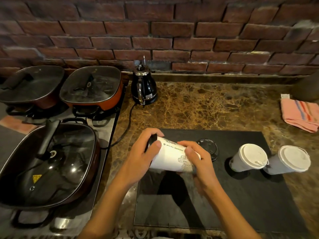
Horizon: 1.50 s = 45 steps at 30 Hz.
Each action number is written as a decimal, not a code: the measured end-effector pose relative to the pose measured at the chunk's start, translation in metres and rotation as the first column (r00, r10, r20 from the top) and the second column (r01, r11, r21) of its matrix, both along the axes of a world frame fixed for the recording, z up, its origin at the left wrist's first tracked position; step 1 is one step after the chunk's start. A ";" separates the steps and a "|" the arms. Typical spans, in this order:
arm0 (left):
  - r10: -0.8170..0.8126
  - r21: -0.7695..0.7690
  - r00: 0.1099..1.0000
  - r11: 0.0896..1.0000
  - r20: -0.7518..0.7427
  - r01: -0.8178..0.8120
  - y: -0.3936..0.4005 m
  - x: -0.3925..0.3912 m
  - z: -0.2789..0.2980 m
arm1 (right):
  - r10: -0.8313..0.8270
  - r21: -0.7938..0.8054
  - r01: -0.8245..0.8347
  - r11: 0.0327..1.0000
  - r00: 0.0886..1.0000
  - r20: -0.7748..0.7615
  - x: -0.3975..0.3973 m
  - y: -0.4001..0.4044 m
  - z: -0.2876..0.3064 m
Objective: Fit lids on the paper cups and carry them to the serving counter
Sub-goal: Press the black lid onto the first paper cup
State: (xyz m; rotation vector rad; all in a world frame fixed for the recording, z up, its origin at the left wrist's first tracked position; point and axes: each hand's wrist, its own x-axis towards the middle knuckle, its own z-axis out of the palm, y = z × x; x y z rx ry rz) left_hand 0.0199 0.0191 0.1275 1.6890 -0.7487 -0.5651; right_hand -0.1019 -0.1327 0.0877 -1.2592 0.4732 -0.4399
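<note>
A: Three wide dark pans with glass lids fill the stove on the left, and next to it is the brown marbled stone counter with a flat black rectangular mat. What is on the mat?

B: Two white paper cups with white lids stand at its right side, close together. I judge these two are finished. A spare round black plastic lid lies flat on the mat behind the hands.

A: And the hands?

B: They hold a third white paper cup with dark print on its side, above the mat. The left hand is closed around the mouth end, pressing a black lid there. The right hand is wrapped around the base end.

A: So which step is this?

B: I think it is the fitting of the lid. Whether the rim is fully snapped on I cannot tell, because fingers hide it.

A: What does the next move need?

B: Probably even pressure around the whole rim, then turning the cup upright before carrying. The thin paper wall may bend if the squeeze is too strong.
</note>
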 end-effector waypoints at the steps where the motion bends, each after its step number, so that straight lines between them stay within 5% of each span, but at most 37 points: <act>1: 0.005 -0.045 0.999 0.999 -0.043 -0.007 -0.001 -0.004 0.011 | -0.019 -0.022 0.019 1.000 0.999 0.032 -0.002 0.002 0.009; 10: 0.012 -0.194 0.993 0.980 -0.115 -0.034 -0.017 -0.012 0.087 | -0.283 -0.239 0.356 0.903 0.914 0.291 -0.005 0.017 0.070; 18: -0.022 -0.245 0.979 0.969 -0.201 -0.028 -0.006 -0.023 0.080 | -0.237 -0.405 0.350 0.845 0.923 0.304 -0.017 0.021 0.083; 24: -0.043 -0.191 0.963 0.982 -0.266 -0.009 -0.002 -0.018 0.099 | -0.165 -0.582 0.440 0.683 0.870 0.465 -0.022 0.022 0.094; 33: -0.077 -0.246 0.993 0.968 -0.093 0.052 0.002 -0.028 0.098 | -0.285 -0.435 0.474 0.766 0.856 0.431 -0.030 0.037 0.091; 39: 0.124 -0.318 0.989 0.937 -0.082 -0.144 -0.009 -0.025 0.092 | -0.327 -0.139 0.372 0.918 0.907 0.264 -0.018 0.022 0.114; 42: 0.184 -0.371 0.982 0.909 -0.049 -0.189 -0.006 -0.023 0.090 | -0.198 -0.343 0.270 0.900 0.952 0.232 -0.018 0.022 0.117; 45: 0.200 -0.354 0.980 0.915 -0.017 -0.194 0.001 -0.015 0.094 | 0.009 -0.706 0.099 0.702 0.989 0.148 -0.027 0.019 0.115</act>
